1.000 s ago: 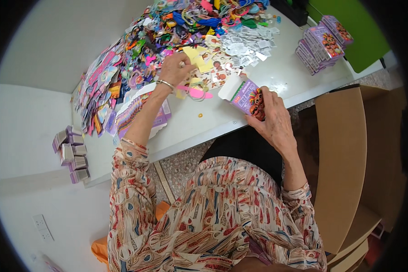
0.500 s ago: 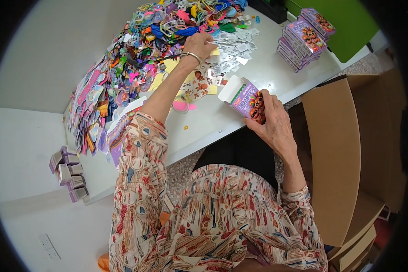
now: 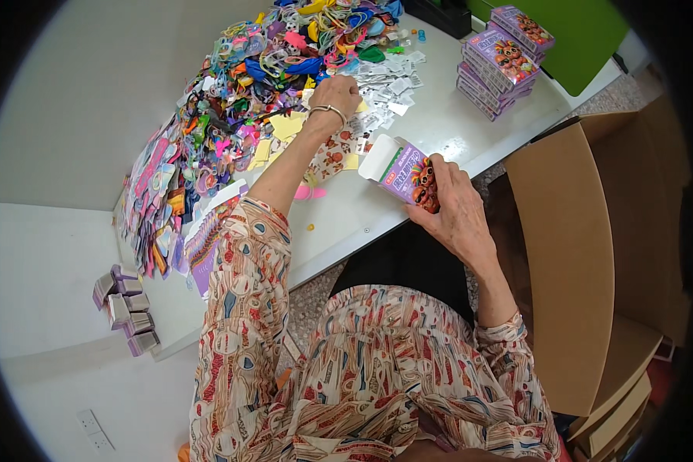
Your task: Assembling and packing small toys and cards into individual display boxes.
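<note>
My right hand (image 3: 454, 204) is wrapped round a small purple cardboard box (image 3: 410, 179) with cartoon figures on its front. The box is tilted, and its white end flap stands up at the upper left. My left hand (image 3: 337, 94), with a bracelet at the wrist, reaches to the table. Its fingers are curled down between the pile of small toys (image 3: 285, 65) and the scattered small white packets (image 3: 385, 85); what they hold, if anything, is hidden. By that wrist lie yellow paper pieces (image 3: 286, 125) and sticker sheets (image 3: 333, 152) with cartoon figures.
Purple boxes (image 3: 502, 61) are stacked at the table's far right. Colourful flat packets (image 3: 150, 185) heap along the left wall. Fanned purple cards (image 3: 208, 239) lie by my left sleeve. Bundled grey-and-purple stacks (image 3: 127, 312) sit at the far left. A large cardboard carton (image 3: 558, 269) stands right.
My left hand has shifted slightly down in the picture, its fingers now more curled and hidden. The right hand still holds the box. The whole view has shifted slightly.
</note>
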{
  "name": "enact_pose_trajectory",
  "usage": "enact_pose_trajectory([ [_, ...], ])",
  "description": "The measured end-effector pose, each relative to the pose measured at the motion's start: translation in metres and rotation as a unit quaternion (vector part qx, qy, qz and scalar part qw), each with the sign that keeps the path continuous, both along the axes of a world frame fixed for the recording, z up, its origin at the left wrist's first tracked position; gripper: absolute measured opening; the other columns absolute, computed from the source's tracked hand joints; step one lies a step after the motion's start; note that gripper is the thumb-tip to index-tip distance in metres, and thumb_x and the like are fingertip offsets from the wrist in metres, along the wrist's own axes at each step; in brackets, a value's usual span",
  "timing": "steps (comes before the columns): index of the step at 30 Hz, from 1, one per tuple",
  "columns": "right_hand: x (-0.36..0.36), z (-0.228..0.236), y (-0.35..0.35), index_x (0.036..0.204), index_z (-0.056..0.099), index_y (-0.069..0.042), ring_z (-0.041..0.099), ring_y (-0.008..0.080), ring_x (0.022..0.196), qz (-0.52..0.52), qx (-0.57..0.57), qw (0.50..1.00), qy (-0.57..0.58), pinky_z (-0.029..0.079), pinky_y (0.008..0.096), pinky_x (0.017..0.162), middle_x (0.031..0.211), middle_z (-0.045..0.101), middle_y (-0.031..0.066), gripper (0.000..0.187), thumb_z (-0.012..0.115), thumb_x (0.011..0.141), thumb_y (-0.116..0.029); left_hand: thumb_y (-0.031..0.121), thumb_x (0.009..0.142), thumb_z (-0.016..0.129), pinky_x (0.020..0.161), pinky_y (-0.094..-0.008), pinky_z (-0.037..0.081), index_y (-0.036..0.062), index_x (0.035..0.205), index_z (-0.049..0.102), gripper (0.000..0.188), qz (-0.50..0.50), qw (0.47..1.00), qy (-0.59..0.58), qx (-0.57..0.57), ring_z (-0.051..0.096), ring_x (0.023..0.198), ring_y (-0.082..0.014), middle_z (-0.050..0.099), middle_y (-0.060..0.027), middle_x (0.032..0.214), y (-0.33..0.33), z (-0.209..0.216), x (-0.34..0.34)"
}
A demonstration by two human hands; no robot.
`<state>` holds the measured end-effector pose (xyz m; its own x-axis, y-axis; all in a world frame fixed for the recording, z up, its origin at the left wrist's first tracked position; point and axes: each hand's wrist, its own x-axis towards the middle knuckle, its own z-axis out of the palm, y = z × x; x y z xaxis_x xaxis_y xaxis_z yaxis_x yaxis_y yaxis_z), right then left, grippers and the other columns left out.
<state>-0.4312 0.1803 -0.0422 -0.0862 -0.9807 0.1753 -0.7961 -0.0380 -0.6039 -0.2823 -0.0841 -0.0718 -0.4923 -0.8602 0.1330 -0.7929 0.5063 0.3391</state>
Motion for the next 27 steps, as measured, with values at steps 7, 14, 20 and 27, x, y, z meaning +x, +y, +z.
enact_pose_trajectory([
  [7, 0.0, -0.002, -0.001, 0.127, 0.04, 0.002, 0.054, 0.0367, 0.092, 0.01, -0.013, 1.0, 0.011, 0.047, 0.044, 0.079, 0.098, 0.053, 0.0201, 0.07, 0.074, 0.071, -0.022, 0.025, 0.073, 0.071, 0.076, -0.0408, 0.052, 0.0046, 0.103, 0.065, 0.037, 0.011, 0.999, -0.039, 0.0, 0.066, 0.086, -0.0335, 0.068, -0.0181, 0.091, 0.006, 0.005, 0.005],
  [14, -0.001, -0.001, 0.0, 0.126, 0.04, 0.003, 0.054, 0.038, 0.095, 0.009, -0.018, 1.0, 0.014, 0.046, 0.0442, 0.082, 0.099, 0.053, 0.0215, 0.071, 0.074, 0.071, -0.025, 0.026, 0.077, 0.068, 0.077, -0.0451, 0.052, 0.0091, 0.101, 0.068, 0.029, -0.022, 0.997, -0.076, -0.014, 0.065, 0.088, -0.0357, 0.069, -0.0167, 0.093, 0.012, 0.016, -0.003],
  [20, -0.001, -0.002, -0.001, 0.126, 0.04, 0.002, 0.055, 0.0383, 0.094, 0.014, -0.02, 1.0, 0.004, 0.046, 0.0443, 0.082, 0.099, 0.054, 0.0215, 0.07, 0.074, 0.071, -0.026, 0.022, 0.081, 0.062, 0.073, -0.0454, 0.053, 0.0131, 0.089, 0.072, 0.016, 0.018, 0.994, -0.029, -0.101, 0.066, 0.081, -0.0365, 0.069, -0.0153, 0.086, 0.009, 0.007, -0.002],
  [27, -0.007, 0.004, -0.011, 0.123, 0.04, 0.001, 0.056, 0.0386, 0.092, -0.001, -0.007, 1.0, 0.023, 0.048, 0.0448, 0.078, 0.097, 0.055, 0.0212, 0.068, 0.075, 0.071, -0.026, 0.015, 0.088, 0.065, 0.042, -0.0225, 0.042, 0.0004, 0.093, 0.07, 0.016, 0.003, 0.944, 0.251, 0.215, 0.056, 0.046, -0.0092, 0.064, -0.003, 0.067, 0.015, 0.064, 0.031],
])
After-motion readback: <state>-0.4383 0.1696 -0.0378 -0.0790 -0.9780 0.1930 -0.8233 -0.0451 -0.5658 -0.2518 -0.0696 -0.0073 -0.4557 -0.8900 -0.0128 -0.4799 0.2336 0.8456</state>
